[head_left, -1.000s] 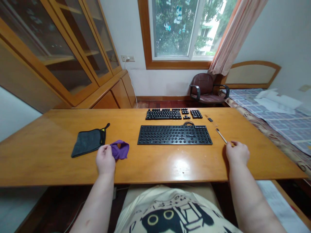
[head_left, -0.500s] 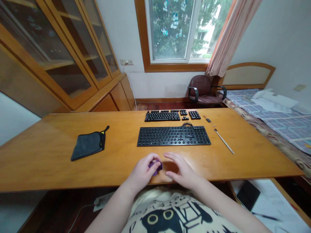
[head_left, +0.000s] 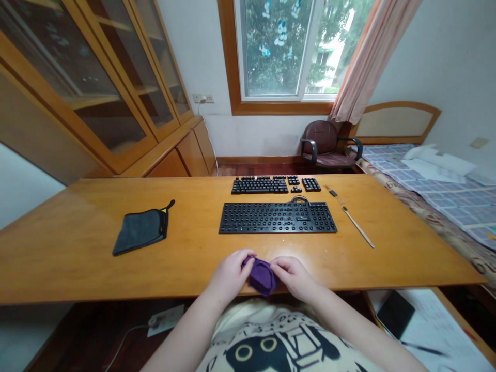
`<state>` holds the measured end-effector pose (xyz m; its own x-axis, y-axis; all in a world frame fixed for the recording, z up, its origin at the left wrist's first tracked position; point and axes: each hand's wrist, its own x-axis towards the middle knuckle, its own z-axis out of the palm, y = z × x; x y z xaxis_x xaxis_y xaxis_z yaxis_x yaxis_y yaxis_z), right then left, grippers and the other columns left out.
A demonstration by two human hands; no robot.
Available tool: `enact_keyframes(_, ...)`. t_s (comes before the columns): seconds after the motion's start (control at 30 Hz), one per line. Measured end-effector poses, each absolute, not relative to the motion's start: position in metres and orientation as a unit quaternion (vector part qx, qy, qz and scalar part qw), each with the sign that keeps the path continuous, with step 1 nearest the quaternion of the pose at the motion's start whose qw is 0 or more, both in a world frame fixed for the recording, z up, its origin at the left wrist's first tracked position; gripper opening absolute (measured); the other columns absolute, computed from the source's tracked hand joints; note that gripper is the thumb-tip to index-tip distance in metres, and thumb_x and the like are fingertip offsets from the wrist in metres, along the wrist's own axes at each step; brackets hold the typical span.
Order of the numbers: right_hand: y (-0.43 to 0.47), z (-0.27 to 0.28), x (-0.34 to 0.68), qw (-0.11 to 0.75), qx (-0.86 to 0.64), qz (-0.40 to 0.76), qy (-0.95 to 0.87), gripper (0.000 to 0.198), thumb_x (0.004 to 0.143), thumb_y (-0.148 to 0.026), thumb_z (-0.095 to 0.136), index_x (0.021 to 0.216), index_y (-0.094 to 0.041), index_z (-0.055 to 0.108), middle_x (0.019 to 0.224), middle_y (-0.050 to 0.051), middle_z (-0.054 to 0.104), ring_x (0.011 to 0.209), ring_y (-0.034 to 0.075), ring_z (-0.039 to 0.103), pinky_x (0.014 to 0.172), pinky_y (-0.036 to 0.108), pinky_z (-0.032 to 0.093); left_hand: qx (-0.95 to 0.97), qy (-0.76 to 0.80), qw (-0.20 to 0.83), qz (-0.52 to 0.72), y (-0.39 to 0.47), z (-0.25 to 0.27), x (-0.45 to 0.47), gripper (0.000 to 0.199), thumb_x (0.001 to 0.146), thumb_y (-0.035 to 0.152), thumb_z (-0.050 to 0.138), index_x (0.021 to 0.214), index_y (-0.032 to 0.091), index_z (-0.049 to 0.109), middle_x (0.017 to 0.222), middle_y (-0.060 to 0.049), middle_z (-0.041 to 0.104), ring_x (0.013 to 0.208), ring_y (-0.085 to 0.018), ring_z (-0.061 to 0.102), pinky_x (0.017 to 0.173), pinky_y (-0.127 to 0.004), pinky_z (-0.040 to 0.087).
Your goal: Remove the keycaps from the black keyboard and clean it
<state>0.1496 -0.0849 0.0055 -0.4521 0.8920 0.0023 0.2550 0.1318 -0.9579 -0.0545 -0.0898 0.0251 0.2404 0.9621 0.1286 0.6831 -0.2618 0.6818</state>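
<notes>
A bunched purple cloth [head_left: 263, 278] is stretched between my two hands at the desk's front edge. My left hand [head_left: 233, 271] pinches its left side, and my right hand [head_left: 292, 274] pinches its upper right corner. Just beyond them lies a black keyboard [head_left: 277, 217] with its keycaps off, its cable coiled at the back. Behind it the loose black keycaps [head_left: 261, 185] are laid out in keyboard order. A thin pale brush [head_left: 358, 227] with a dark tip lies to the right of the keyboard.
A folded grey cloth [head_left: 141, 231] with a dark loop lies on the left of the wooden desk [head_left: 194, 232]. A small dark wire tool [head_left: 332, 193] sits near the brush. Below the desk at right, an open drawer holds a black phone-like device [head_left: 396, 313] and papers.
The purple cloth, earlier crumpled in my left hand, is now spread wider. My right hand, apart from it and open before, has closed on its right side.
</notes>
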Motion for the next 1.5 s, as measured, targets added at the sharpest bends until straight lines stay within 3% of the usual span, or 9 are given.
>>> enact_keyframes(0.3, -0.079, 0.016, 0.162, 0.354, -0.406, 0.420, -0.731, 0.039, 0.087, -0.043, 0.048, 0.061, -0.019, 0.062, 0.064, 0.004, 0.059, 0.067, 0.017, 0.055, 0.067, 0.029, 0.044, 0.785, 0.544, 0.140, 0.261, -0.088, 0.021, -0.055, 0.018, 0.087, 0.027, 0.046, 0.087, 0.021, 0.063, 0.087, -0.005, 0.067, 0.081, -0.019, 0.060, 0.077, -0.034, 0.048)
enact_keyframes(0.43, -0.078, 0.012, 0.157, 0.381, -0.411, 0.451, -0.694, 0.043, 0.087, -0.045, 0.047, 0.055, -0.018, 0.058, 0.063, 0.004, 0.058, 0.064, 0.016, 0.055, 0.065, 0.028, 0.044, 0.778, 0.534, 0.099, 0.314, -0.094, 0.026, -0.053, 0.019, 0.087, 0.027, 0.047, 0.099, 0.021, 0.061, 0.100, -0.009, 0.065, 0.095, -0.021, 0.058, 0.086, -0.039, 0.046)
enact_keyframes(0.63, -0.079, 0.008, 0.148, 0.401, -0.415, 0.513, -0.636, 0.038, 0.083, -0.047, 0.054, 0.059, -0.017, 0.060, 0.064, 0.002, 0.056, 0.065, 0.014, 0.053, 0.064, 0.025, 0.042, 0.846, 0.433, 0.149, 0.272, -0.103, 0.033, -0.038, 0.027, 0.085, 0.032, 0.053, 0.110, 0.025, 0.058, 0.105, -0.006, 0.065, 0.097, -0.021, 0.059, 0.086, -0.038, 0.046)
enact_keyframes(0.8, -0.076, 0.008, 0.148, 0.396, -0.436, 0.543, -0.599, 0.041, 0.083, -0.048, 0.053, 0.057, -0.016, 0.057, 0.059, 0.000, 0.051, 0.057, 0.012, 0.049, 0.055, 0.023, 0.039, 0.810, 0.476, 0.154, 0.305, -0.099, 0.021, -0.036, 0.019, 0.088, 0.026, 0.048, 0.102, 0.023, 0.061, 0.093, -0.004, 0.067, 0.086, -0.017, 0.061, 0.078, -0.032, 0.048)
enact_keyframes(0.93, -0.073, 0.010, 0.147, 0.400, -0.442, 0.506, -0.623, 0.040, 0.085, -0.046, 0.051, 0.059, -0.016, 0.058, 0.062, 0.001, 0.052, 0.060, 0.012, 0.050, 0.058, 0.024, 0.040, 0.804, 0.484, 0.131, 0.320, -0.097, 0.022, -0.036, 0.014, 0.086, 0.026, 0.052, 0.091, 0.024, 0.064, 0.087, -0.004, 0.066, 0.082, -0.017, 0.060, 0.077, -0.033, 0.047)
enact_keyframes(1.13, -0.066, 0.010, 0.143, 0.343, -0.422, 0.477, -0.691, 0.039, 0.085, -0.039, 0.050, 0.055, -0.016, 0.058, 0.057, 0.000, 0.051, 0.057, 0.012, 0.048, 0.057, 0.023, 0.039, 0.819, 0.468, 0.120, 0.310, -0.093, 0.025, -0.034, 0.019, 0.085, 0.022, 0.053, 0.102, 0.023, 0.059, 0.095, -0.004, 0.066, 0.090, -0.019, 0.058, 0.086, -0.038, 0.044)
enact_keyframes(1.33, -0.048, 0.023, 0.144, 0.229, -0.408, 0.457, -0.756, 0.030, 0.085, -0.029, 0.048, 0.064, -0.014, 0.064, 0.056, -0.002, 0.054, 0.055, 0.010, 0.047, 0.053, 0.020, 0.035, 0.811, 0.479, 0.111, 0.317, -0.088, 0.023, -0.039, 0.007, 0.083, 0.021, 0.055, 0.081, 0.022, 0.061, 0.086, -0.003, 0.064, 0.084, -0.018, 0.059, 0.079, -0.034, 0.046)
enact_keyframes(1.43, -0.032, 0.045, 0.145, 0.201, -0.377, 0.429, -0.796, 0.029, 0.085, -0.027, 0.048, 0.064, -0.014, 0.065, 0.056, -0.002, 0.054, 0.054, 0.009, 0.046, 0.053, 0.020, 0.034, 0.806, 0.471, 0.096, 0.346, -0.083, 0.023, -0.043, 0.006, 0.083, 0.021, 0.055, 0.086, 0.022, 0.060, 0.100, -0.005, 0.065, 0.094, -0.019, 0.059, 0.084, -0.034, 0.046)
enact_keyframes(1.5, -0.020, 0.058, 0.145, 0.178, -0.349, 0.426, -0.815, 0.029, 0.084, -0.026, 0.049, 0.061, -0.014, 0.064, 0.053, -0.002, 0.053, 0.052, 0.009, 0.044, 0.051, 0.020, 0.034, 0.807, 0.468, 0.089, 0.350, -0.078, 0.024, -0.045, 0.009, 0.083, 0.022, 0.056, 0.092, 0.021, 0.059, 0.096, -0.005, 0.066, 0.092, -0.019, 0.059, 0.085, -0.035, 0.046)
